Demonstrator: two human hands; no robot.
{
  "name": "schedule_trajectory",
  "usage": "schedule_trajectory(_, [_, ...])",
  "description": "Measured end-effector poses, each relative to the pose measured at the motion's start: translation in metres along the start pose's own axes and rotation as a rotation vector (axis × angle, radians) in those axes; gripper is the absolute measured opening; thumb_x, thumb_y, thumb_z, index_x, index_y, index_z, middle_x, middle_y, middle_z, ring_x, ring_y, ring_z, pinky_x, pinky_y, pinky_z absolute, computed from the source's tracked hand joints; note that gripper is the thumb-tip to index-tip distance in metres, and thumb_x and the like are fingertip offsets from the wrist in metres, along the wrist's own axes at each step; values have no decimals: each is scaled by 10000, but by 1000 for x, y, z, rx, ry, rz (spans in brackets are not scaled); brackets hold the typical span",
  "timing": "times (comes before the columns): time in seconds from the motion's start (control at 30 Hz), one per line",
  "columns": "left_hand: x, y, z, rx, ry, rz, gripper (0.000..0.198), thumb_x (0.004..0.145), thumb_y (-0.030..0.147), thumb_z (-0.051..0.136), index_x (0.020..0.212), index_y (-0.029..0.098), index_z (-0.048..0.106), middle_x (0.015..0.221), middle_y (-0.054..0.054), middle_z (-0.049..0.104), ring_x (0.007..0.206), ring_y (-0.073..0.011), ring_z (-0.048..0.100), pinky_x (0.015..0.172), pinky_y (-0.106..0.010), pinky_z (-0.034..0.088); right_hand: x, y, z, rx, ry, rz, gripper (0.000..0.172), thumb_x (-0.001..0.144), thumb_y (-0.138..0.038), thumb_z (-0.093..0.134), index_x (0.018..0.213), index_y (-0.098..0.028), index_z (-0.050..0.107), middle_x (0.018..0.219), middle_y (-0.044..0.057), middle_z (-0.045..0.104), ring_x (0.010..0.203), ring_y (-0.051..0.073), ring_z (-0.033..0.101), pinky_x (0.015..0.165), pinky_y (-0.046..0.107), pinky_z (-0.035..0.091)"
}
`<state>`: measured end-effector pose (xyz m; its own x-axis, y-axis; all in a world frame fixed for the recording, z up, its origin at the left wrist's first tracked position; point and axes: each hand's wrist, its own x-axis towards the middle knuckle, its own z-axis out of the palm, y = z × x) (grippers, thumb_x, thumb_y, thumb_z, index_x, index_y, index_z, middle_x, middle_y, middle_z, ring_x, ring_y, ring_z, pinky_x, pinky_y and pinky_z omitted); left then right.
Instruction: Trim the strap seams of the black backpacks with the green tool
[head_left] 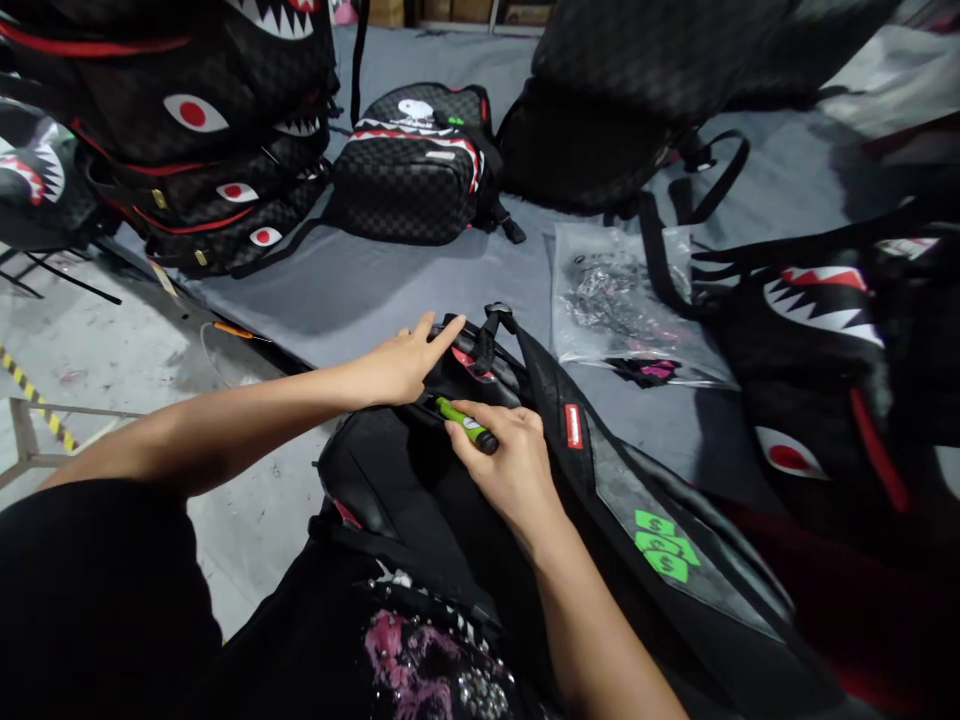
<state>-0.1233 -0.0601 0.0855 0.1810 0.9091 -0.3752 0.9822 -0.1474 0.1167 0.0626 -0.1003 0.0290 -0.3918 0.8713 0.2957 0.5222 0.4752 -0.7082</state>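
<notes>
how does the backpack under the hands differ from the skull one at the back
The near backpack lies flat, pressed by the left hand, with the right hand holding a green tool on it. The far backpack stands upright, untouched, showing its toothed mouth. Both are black with red trim.

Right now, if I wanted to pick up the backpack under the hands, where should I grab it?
Probably the top handle: it arches up as a loop at the far end of the backpack, beside the left hand. Come from above and hook fingers under it. The right hand holds a green tool nearby, so stay clear.
</notes>
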Motion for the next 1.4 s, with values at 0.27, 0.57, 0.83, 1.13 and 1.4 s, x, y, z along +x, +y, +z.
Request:
schedule_trajectory(0.27, [0, -7, 6, 7, 33, 44, 1030, 826, 74, 582, 1588, 262, -85, 1657, -227, 65, 1393, -377, 426, 1037, -426, 446, 1, -12, 14, -28, 26, 71, 214, 871, -335, 619, 1007, -240, 754, 952, 45, 795, 853, 232, 727, 890, 421, 443])
schedule_trajectory(0.57, [3, -9, 13, 10, 77, 69, 1009, 817, 62, 553, 1596, 256, -59, 1656, -217, 103, 1315, -358, 497, 998, -427, 477, -2, -20, 12, -119, 65, 106, 218, 870, -339, 629, 1018, -242, 756, 960, 64, 793, 872, 261, 735, 886, 454, 479])
schedule_trajectory(0.83, [3, -8, 12, 0, 75, 67, 965, 845, 59, 537, 1600, 236, -38, 1650, -227, 110, 1326, -361, 489, 1009, -418, 478, 0, -23, 14, -85, 69, 128, 196, 868, -344, 646, 976, -229, 762, 946, 70, 795, 876, 265, 738, 886, 457, 488])
schedule_trajectory(1.13, [0, -7, 9, -12, 54, 60, 970, 837, 32, 516, 1599, 233, -49, 1655, -230, 81, 1334, -375, 471, 992, -425, 490, -1, -22, 16, -81, 94, 157, 197, 860, -359, 644, 950, -231, 764, 933, 71, 794, 878, 269, 734, 902, 468, 490])
schedule_trajectory(1.4, [1, -8, 9, -1, 58, 62, 974, 847, 74, 551, 1600, 228, -48, 1655, -225, 87, 1328, -366, 476, 1008, -420, 479, 1, -24, 19, -80, 111, 151, 210, 877, -381, 622, 922, -234, 766, 887, 69, 790, 835, 258, 726, 933, 479, 483])
